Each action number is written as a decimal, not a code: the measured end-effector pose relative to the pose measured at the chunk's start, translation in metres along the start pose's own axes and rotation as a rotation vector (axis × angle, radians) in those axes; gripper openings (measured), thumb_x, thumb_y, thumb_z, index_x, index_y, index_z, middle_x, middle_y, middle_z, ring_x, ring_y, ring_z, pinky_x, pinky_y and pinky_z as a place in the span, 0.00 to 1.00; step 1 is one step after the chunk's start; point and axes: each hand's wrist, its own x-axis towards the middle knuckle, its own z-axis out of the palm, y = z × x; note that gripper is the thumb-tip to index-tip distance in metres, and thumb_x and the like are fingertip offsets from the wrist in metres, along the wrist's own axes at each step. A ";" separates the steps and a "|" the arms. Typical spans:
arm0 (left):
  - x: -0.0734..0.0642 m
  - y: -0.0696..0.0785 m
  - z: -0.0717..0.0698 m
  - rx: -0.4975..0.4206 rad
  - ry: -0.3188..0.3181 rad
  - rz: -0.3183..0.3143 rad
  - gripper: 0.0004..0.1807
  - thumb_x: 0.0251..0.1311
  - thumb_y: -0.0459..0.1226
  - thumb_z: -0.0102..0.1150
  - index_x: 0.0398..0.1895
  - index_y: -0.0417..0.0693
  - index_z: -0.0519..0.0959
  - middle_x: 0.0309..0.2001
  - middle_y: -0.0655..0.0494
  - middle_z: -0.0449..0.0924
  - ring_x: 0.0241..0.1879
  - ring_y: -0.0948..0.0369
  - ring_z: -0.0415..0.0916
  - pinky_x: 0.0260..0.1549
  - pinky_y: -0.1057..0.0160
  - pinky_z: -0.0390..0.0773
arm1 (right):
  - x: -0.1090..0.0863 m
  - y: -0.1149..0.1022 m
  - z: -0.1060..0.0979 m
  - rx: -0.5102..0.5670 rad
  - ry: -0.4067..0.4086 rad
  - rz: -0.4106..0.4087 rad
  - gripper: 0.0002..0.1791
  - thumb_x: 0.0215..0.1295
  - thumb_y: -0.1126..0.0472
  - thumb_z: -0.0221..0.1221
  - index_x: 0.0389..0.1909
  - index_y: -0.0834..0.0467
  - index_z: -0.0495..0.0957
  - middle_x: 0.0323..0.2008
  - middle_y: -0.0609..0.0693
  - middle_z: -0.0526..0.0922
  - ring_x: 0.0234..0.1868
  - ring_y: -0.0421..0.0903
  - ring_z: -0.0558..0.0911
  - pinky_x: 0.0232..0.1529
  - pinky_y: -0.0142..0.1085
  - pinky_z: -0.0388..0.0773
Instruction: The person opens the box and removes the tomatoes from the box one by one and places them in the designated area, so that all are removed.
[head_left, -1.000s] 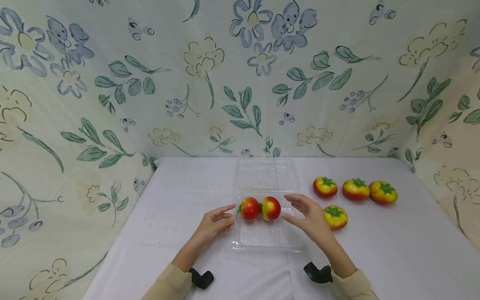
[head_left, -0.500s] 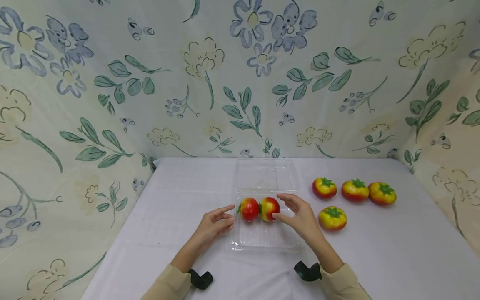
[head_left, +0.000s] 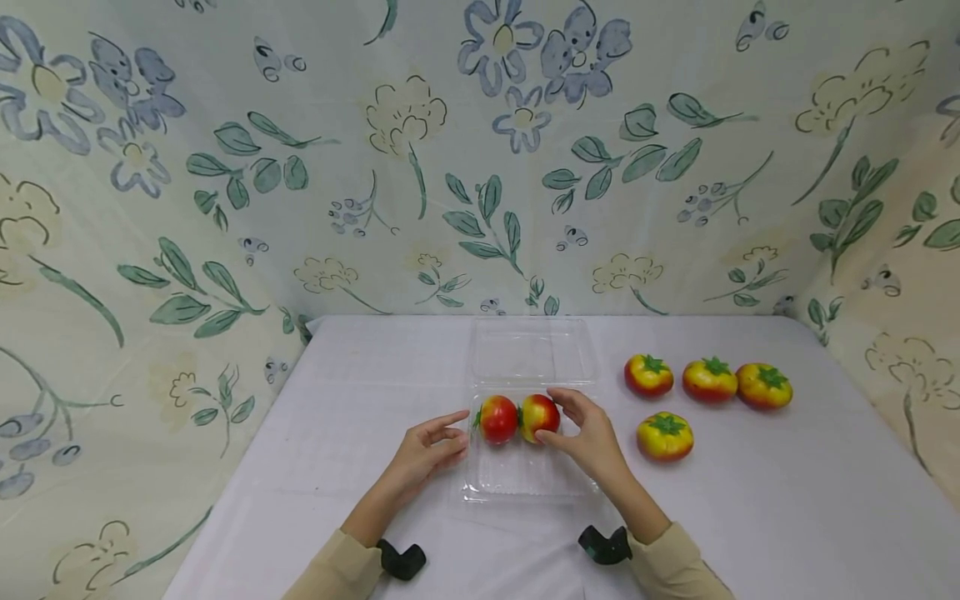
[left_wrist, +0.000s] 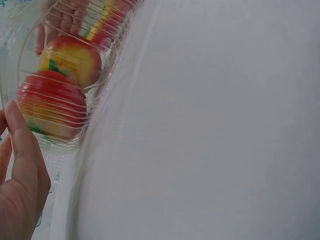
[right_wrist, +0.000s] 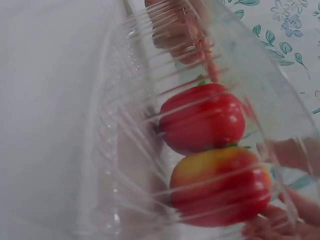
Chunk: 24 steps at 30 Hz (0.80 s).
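Note:
An unlidded clear plastic clamshell box [head_left: 517, 479] lies on the table with its lid [head_left: 532, 350] folded back. Inside are two red-and-yellow persimmons, the left one [head_left: 498, 419] beside the right one [head_left: 538, 418], both tipped on their sides, green leaves facing left. My right hand [head_left: 588, 437] reaches over the box's right side and holds the right persimmon between thumb and fingers. At the box's left edge is my left hand [head_left: 427, 450], its fingers extended, fingertips at the wall. Through the clear plastic, the left wrist view shows the left persimmon [left_wrist: 52, 105] near those fingertips.
To the right of the box, more persimmons sit upright on the white cloth: one nearer [head_left: 665, 436], and three in a back row, left [head_left: 648, 376], middle [head_left: 709, 381] and right [head_left: 764, 387]. A floral curtain [head_left: 420, 250] hangs behind the table.
My right hand has moved left, from beside the right persimmon onto it, uncovering the nearer persimmon outside. My left hand has stayed at the box's edge.

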 end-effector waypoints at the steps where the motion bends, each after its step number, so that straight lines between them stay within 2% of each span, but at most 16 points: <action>1: 0.000 0.000 0.000 -0.001 0.000 0.000 0.29 0.64 0.31 0.65 0.68 0.38 0.72 0.42 0.49 0.80 0.37 0.62 0.81 0.43 0.65 0.84 | 0.000 0.000 0.001 0.000 0.002 0.002 0.35 0.52 0.70 0.74 0.62 0.64 0.74 0.61 0.60 0.77 0.65 0.58 0.72 0.65 0.48 0.68; 12: 0.000 0.001 0.000 -0.003 -0.006 0.002 0.29 0.64 0.31 0.64 0.68 0.37 0.71 0.43 0.49 0.79 0.36 0.62 0.81 0.43 0.66 0.84 | 0.001 0.006 0.008 -0.052 0.010 -0.016 0.36 0.52 0.68 0.74 0.63 0.64 0.73 0.60 0.59 0.77 0.65 0.59 0.72 0.66 0.52 0.67; 24: 0.000 0.000 0.000 -0.004 -0.008 0.008 0.29 0.64 0.31 0.64 0.68 0.37 0.71 0.42 0.49 0.79 0.36 0.62 0.80 0.43 0.66 0.84 | -0.001 0.008 0.010 -0.082 0.014 -0.060 0.39 0.50 0.68 0.76 0.65 0.62 0.72 0.61 0.60 0.76 0.63 0.60 0.74 0.63 0.52 0.71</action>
